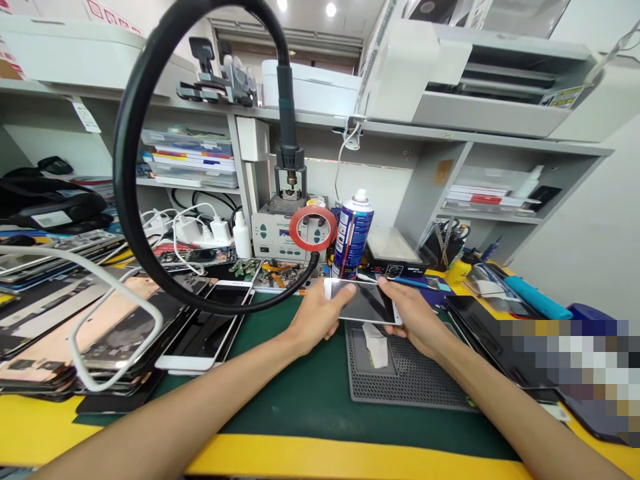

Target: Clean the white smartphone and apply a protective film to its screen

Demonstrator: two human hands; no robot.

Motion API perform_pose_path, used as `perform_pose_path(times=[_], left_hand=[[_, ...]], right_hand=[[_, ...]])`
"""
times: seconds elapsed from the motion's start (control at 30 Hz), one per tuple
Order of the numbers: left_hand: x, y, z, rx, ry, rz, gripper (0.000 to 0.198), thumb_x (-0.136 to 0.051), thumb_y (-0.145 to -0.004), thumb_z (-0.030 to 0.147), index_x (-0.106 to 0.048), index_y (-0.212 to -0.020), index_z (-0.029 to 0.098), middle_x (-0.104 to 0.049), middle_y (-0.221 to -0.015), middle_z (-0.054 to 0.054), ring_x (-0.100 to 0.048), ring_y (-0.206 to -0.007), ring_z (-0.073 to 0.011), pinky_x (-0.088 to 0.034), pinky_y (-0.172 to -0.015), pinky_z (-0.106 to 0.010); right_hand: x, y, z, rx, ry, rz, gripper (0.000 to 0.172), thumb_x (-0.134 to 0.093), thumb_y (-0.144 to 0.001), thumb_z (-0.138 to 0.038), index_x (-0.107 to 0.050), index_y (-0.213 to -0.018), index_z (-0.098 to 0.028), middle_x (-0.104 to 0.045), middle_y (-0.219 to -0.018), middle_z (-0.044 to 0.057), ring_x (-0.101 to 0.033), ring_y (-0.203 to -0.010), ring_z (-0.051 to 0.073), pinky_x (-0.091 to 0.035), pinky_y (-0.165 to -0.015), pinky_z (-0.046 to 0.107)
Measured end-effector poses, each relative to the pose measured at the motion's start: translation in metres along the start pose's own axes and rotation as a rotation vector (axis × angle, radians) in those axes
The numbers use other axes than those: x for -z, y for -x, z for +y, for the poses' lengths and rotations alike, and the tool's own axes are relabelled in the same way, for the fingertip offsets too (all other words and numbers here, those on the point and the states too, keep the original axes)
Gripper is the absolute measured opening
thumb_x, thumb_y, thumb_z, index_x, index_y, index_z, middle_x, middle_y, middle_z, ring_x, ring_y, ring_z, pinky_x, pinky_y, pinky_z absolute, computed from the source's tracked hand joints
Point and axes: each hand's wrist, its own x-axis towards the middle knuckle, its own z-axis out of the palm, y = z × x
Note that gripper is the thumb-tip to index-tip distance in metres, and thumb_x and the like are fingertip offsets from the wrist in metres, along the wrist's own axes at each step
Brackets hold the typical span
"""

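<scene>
A white smartphone [363, 301] with a dark screen is held flat above the bench, between both hands. My left hand [320, 315] grips its left end, fingers curled under and thumb on the edge. My right hand [415, 320] grips its right end, thumb on the upper edge. Under the phone lies a grey perforated mat [415, 377] with a folded white wipe [376, 343] on it. The mat sits on a green work mat [300, 387].
Stacks of phone screens and panels [100, 327] fill the left. A black hose [125, 133] loops up to a hot-air station [285, 233]. A blue spray can [353, 230] and red tape roll [313, 228] stand behind. More phones [495, 340] lie at the right.
</scene>
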Motion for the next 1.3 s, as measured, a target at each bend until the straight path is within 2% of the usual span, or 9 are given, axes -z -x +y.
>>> perform_pose_path(times=[0.13,0.27,0.5,0.63,0.73,0.83,0.93,1.1,1.3], left_hand=[[-0.001,0.003,0.003,-0.004,-0.036,-0.180,0.041,-0.069,-0.084,0.046,-0.050,-0.110,0.020,-0.059,-0.054,0.006,-0.041,-0.032,-0.0085,-0.033,-0.027,-0.017],[-0.003,0.005,0.003,-0.032,-0.054,-0.176,0.042,-0.066,-0.086,0.048,-0.050,-0.112,0.020,-0.056,-0.053,0.007,-0.044,-0.036,-0.0087,-0.038,-0.029,-0.016],[0.003,-0.002,0.005,0.050,0.027,-0.132,0.042,-0.051,-0.092,0.058,-0.055,-0.097,0.016,-0.060,-0.058,0.001,-0.050,-0.037,-0.0090,-0.047,-0.039,-0.021],[0.007,-0.003,0.007,0.094,-0.010,-0.266,0.037,-0.067,-0.083,0.048,-0.061,-0.077,0.012,-0.067,-0.065,-0.008,-0.063,-0.052,-0.0143,-0.051,-0.045,-0.021],[0.005,0.000,0.006,0.100,-0.046,-0.365,0.037,-0.071,-0.080,0.046,-0.064,-0.074,0.010,-0.066,-0.062,-0.009,-0.062,-0.051,-0.0147,-0.048,-0.042,-0.020],[0.002,0.003,0.006,0.085,-0.043,-0.396,0.037,-0.070,-0.082,0.046,-0.064,-0.097,0.013,-0.063,-0.055,-0.004,-0.059,-0.045,-0.0140,-0.047,-0.040,-0.020],[0.002,0.004,0.008,0.085,-0.054,-0.397,0.044,-0.068,-0.083,0.048,-0.060,-0.112,0.016,-0.061,-0.051,0.000,-0.053,-0.037,-0.0133,-0.041,-0.034,-0.019],[0.005,0.005,0.009,0.072,-0.075,-0.346,0.041,-0.063,-0.086,0.053,-0.065,-0.098,0.014,-0.047,-0.038,0.006,-0.036,-0.027,-0.0082,-0.030,-0.029,-0.016],[-0.002,0.002,0.001,0.037,0.001,-0.289,0.039,-0.058,-0.089,0.055,-0.059,-0.090,0.016,-0.059,-0.053,0.002,-0.044,-0.033,-0.0083,-0.036,-0.033,-0.018]], right_hand=[[0.004,-0.004,0.001,-0.007,-0.046,0.069,0.051,-0.059,-0.083,-0.068,-0.050,-0.071,-0.019,-0.042,-0.044,-0.005,-0.036,-0.033,0.006,-0.019,-0.030,0.016],[0.007,-0.004,0.001,-0.014,-0.080,0.035,0.044,-0.066,-0.082,-0.059,-0.053,-0.076,-0.018,-0.046,-0.053,-0.005,-0.036,-0.037,0.005,-0.019,-0.032,0.016],[0.011,0.001,-0.007,-0.036,-0.135,-0.032,0.036,-0.082,-0.073,-0.041,-0.056,-0.080,-0.017,-0.045,-0.056,-0.006,-0.034,-0.041,0.003,-0.020,-0.034,0.015],[0.013,-0.001,-0.009,-0.015,-0.232,-0.020,0.036,-0.081,-0.074,-0.042,-0.055,-0.074,-0.017,-0.036,-0.050,-0.009,-0.027,-0.042,0.003,-0.022,-0.036,0.015],[0.013,-0.003,-0.010,0.020,-0.295,-0.036,0.033,-0.078,-0.076,-0.044,-0.060,-0.080,-0.016,-0.046,-0.058,-0.006,-0.036,-0.049,0.005,-0.032,-0.041,0.016],[0.011,0.001,-0.012,0.044,-0.296,-0.119,0.033,-0.082,-0.072,-0.036,-0.065,-0.091,-0.016,-0.059,-0.073,-0.002,-0.048,-0.058,0.008,-0.040,-0.049,0.020],[0.008,0.006,-0.011,0.091,-0.173,-0.215,0.042,-0.083,-0.072,-0.033,-0.065,-0.107,-0.019,-0.065,-0.084,0.000,-0.053,-0.062,0.009,-0.040,-0.053,0.022],[0.007,0.007,-0.007,0.094,-0.076,-0.241,0.040,-0.079,-0.076,-0.043,-0.065,-0.102,-0.016,-0.062,-0.077,0.001,-0.051,-0.060,0.010,-0.038,-0.053,0.023],[0.005,0.011,-0.009,0.065,-0.001,-0.322,0.040,-0.075,-0.079,-0.047,-0.062,-0.102,-0.017,-0.062,-0.080,0.001,-0.053,-0.061,0.011,-0.040,-0.051,0.022]])
